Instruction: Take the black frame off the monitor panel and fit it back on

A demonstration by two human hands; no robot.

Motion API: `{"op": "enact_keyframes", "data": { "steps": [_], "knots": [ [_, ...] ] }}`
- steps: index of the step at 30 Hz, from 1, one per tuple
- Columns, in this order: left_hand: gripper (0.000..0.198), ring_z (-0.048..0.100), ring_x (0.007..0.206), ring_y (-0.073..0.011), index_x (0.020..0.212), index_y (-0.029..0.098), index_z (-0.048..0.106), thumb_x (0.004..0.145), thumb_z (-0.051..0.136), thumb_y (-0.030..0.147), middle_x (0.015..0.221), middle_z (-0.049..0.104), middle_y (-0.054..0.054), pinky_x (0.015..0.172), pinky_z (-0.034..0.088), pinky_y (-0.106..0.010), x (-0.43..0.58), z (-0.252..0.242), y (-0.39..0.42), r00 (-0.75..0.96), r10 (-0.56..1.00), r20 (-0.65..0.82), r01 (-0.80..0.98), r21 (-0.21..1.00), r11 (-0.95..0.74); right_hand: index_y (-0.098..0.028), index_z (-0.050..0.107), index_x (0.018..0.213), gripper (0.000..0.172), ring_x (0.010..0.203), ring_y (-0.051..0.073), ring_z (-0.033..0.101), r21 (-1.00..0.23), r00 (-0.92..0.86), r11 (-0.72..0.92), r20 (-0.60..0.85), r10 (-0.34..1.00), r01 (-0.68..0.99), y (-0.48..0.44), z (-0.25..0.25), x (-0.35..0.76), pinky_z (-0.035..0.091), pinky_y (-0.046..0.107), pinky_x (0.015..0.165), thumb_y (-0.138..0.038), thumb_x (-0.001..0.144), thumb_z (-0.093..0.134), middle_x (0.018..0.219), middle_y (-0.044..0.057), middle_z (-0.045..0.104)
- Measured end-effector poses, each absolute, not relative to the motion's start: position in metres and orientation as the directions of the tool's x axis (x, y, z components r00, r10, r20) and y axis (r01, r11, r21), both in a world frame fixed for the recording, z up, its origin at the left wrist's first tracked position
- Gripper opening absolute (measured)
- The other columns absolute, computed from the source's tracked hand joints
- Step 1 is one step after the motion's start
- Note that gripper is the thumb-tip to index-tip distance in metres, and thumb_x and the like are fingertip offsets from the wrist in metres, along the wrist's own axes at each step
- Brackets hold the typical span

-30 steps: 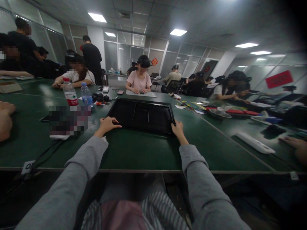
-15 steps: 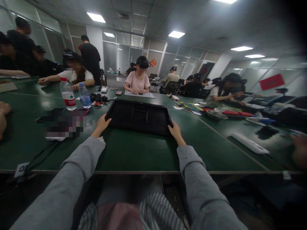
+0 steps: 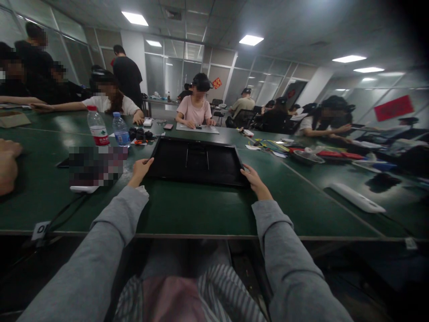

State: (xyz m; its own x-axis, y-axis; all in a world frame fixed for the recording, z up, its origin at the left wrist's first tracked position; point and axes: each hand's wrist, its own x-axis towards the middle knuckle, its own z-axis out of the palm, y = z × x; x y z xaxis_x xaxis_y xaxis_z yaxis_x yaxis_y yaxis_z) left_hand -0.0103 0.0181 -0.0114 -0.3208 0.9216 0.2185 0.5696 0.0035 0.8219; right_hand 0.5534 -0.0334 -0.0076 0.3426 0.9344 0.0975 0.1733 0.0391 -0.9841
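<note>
A wide black tray-like panel [image 3: 170, 163] with a raised rim lies nearly flat in front of me, low over or on the green table. Two thin bright bars run across its inner face. My left hand [image 3: 141, 171] is closed on its left edge, thumb on top. At the opposite side, my right hand [image 3: 255, 181] grips the right edge with the thumb on the rim. The undersides of the fingers are hidden, and I cannot tell whether the panel touches the table.
Left of the panel stand a red-capped bottle [image 3: 98, 127] and a blue-capped bottle [image 3: 121, 130]. A white power strip [image 3: 357, 197] lies to the right. Beyond it are coloured cables [image 3: 273, 146]. Another person [image 3: 195, 109] sits opposite; someone's hand [image 3: 8, 165] rests at far left.
The panel and both my hands have shifted slightly, with the right hand farther right. The view has turned a little. The person at far left has stretched an arm outward.
</note>
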Motion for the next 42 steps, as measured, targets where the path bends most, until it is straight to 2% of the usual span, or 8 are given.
{"op": "enact_keyframes", "data": {
  "steps": [4, 9, 14, 19, 24, 28, 34, 42],
  "knots": [
    [0.046, 0.076, 0.112, -0.0284, 0.117, 0.013, 0.081, 0.096, 0.068, 0.052, 0.118, 0.082, -0.015, 0.094, 0.055, -0.033, -0.011, -0.013, 0.019, -0.337, 0.911, 0.237, 0.593, 0.805, 0.01, -0.024, 0.064, 0.147, 0.07, 0.095, 0.025, 0.078, -0.985, 0.277, 0.022, 0.07, 0.958, 0.172, -0.033, -0.009, 0.56, 0.065, 0.049, 0.099, -0.032, 0.078, 0.079, 0.106, 0.007, 0.081],
    [0.042, 0.076, 0.113, -0.0321, 0.115, 0.016, 0.082, 0.099, 0.066, 0.051, 0.118, 0.082, -0.016, 0.097, 0.053, -0.037, -0.006, -0.007, 0.01, -0.284, 0.913, 0.295, 0.762, 0.647, 0.028, -0.026, 0.066, 0.145, 0.065, 0.122, 0.033, 0.073, -0.925, 0.319, 0.108, 0.233, 0.918, 0.366, -0.029, -0.01, 0.552, 0.06, 0.057, 0.108, -0.04, 0.083, 0.076, 0.131, 0.011, 0.076],
    [0.045, 0.074, 0.119, -0.0364, 0.121, 0.015, 0.082, 0.103, 0.062, 0.051, 0.122, 0.081, -0.018, 0.102, 0.052, -0.043, -0.003, -0.008, 0.007, -0.25, 0.905, 0.343, 0.835, 0.549, 0.022, -0.023, 0.066, 0.143, 0.062, 0.121, 0.033, 0.073, -0.912, 0.307, 0.084, 0.221, 0.926, 0.402, -0.028, -0.01, 0.548, 0.059, 0.06, 0.107, -0.04, 0.084, 0.073, 0.128, 0.014, 0.076],
    [0.047, 0.073, 0.122, -0.0356, 0.128, 0.014, 0.079, 0.104, 0.061, 0.05, 0.128, 0.079, -0.018, 0.104, 0.052, -0.042, -0.006, -0.016, 0.015, -0.26, 0.91, 0.323, 0.793, 0.609, 0.01, -0.016, 0.067, 0.137, 0.054, 0.136, 0.036, 0.065, -0.781, 0.364, 0.071, 0.367, 0.856, 0.621, -0.022, -0.013, 0.546, 0.044, 0.063, 0.124, -0.038, 0.088, 0.066, 0.138, 0.02, 0.071],
    [0.047, 0.073, 0.125, -0.0328, 0.137, 0.016, 0.076, 0.103, 0.064, 0.047, 0.131, 0.079, -0.017, 0.104, 0.053, -0.04, -0.012, -0.022, 0.025, -0.258, 0.917, 0.305, 0.727, 0.687, -0.024, -0.016, 0.066, 0.138, 0.052, 0.137, 0.036, 0.064, -0.74, 0.355, 0.058, 0.387, 0.851, 0.67, -0.018, -0.019, 0.546, 0.042, 0.061, 0.125, -0.032, 0.089, 0.061, 0.14, 0.02, 0.071],
    [0.045, 0.075, 0.122, -0.0309, 0.137, 0.017, 0.076, 0.1, 0.069, 0.043, 0.129, 0.08, -0.016, 0.103, 0.055, -0.038, -0.016, -0.023, 0.028, -0.271, 0.923, 0.272, 0.674, 0.738, -0.02, -0.019, 0.067, 0.139, 0.055, 0.132, 0.033, 0.067, -0.787, 0.342, 0.108, 0.382, 0.859, 0.608, -0.021, -0.018, 0.551, 0.046, 0.059, 0.123, -0.031, 0.085, 0.063, 0.134, 0.015, 0.074],
    [0.044, 0.077, 0.114, -0.0279, 0.133, 0.014, 0.077, 0.095, 0.074, 0.037, 0.124, 0.081, -0.016, 0.099, 0.058, -0.036, -0.019, -0.017, 0.025, -0.254, 0.94, 0.229, 0.575, 0.817, -0.043, -0.026, 0.067, 0.142, 0.065, 0.102, 0.028, 0.077, -0.944, 0.276, -0.006, 0.091, 0.957, 0.331, -0.03, -0.008, 0.566, 0.064, 0.05, 0.1, -0.035, 0.078, 0.073, 0.114, 0.007, 0.08],
    [0.043, 0.073, 0.124, -0.0308, 0.129, 0.016, 0.08, 0.101, 0.065, 0.044, 0.13, 0.08, -0.015, 0.107, 0.054, -0.038, -0.013, -0.016, 0.021, -0.214, 0.937, 0.278, 0.686, 0.725, -0.059, -0.025, 0.07, 0.14, 0.075, 0.1, 0.029, 0.078, -0.966, 0.341, 0.116, 0.193, 0.92, 0.232, -0.024, -0.004, 0.564, 0.064, 0.053, 0.099, -0.038, 0.066, 0.078, 0.108, 0.005, 0.082]
  ]
}}
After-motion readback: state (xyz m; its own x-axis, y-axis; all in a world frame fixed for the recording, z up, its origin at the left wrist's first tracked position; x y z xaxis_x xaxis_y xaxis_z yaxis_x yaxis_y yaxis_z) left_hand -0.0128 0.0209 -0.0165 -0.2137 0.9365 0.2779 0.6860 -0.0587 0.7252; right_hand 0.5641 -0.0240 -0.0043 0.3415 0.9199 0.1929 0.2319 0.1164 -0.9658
